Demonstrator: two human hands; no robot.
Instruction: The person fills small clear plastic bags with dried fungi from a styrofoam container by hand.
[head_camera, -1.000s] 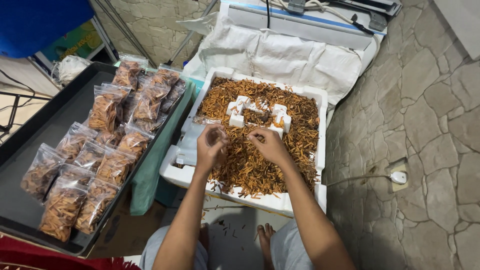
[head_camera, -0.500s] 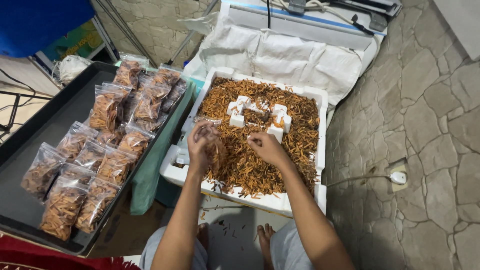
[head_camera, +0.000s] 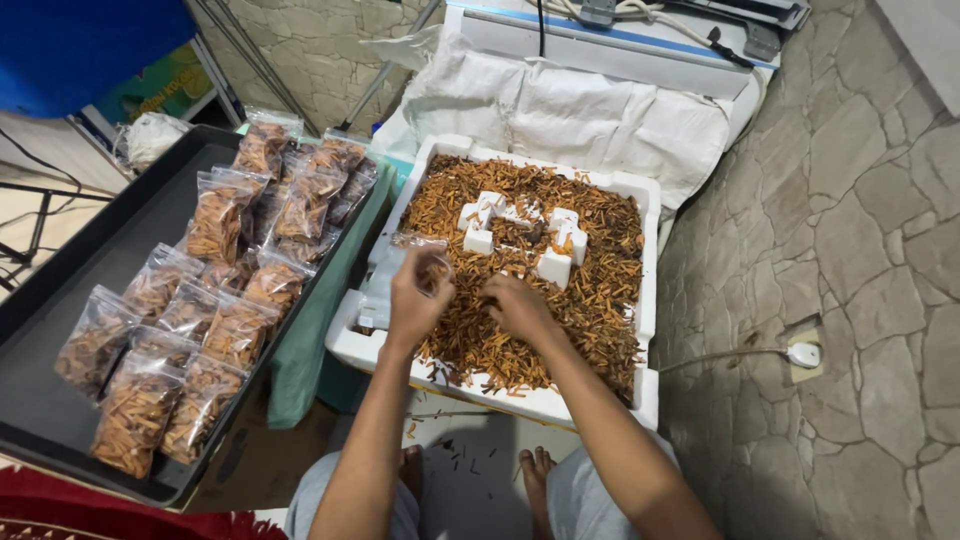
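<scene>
the left hand (head_camera: 415, 300) holds a small clear plastic bag (head_camera: 420, 262) above the near-left part of a white foam box (head_camera: 640, 400). its grip is closed around the bag's lower part, and the bag stands roughly upright, long axis running up and away from the person, mouth toward the far side of the box. whether the mouth is open is hard to make out, since the film is clear and glares.

the right hand (head_camera: 520, 305) lies just beside it, palm down on the orange-brown snack sticks (head_camera: 590, 300) that fill the box; its fingers curl into the heap, but what they have taken hold of cannot be told. the sticks lie in every direction. white foam blocks (head_camera: 552, 265) sit in the middle of the heap.

left of the box, a dark tray (head_camera: 60, 290) carries filled bags (head_camera: 215, 330) in rows; its near-left corner is cut off by the frame. both forearms run out of the bottom edge, and bare toes show on the floor (head_camera: 850, 250) under the box's near edge.
</scene>
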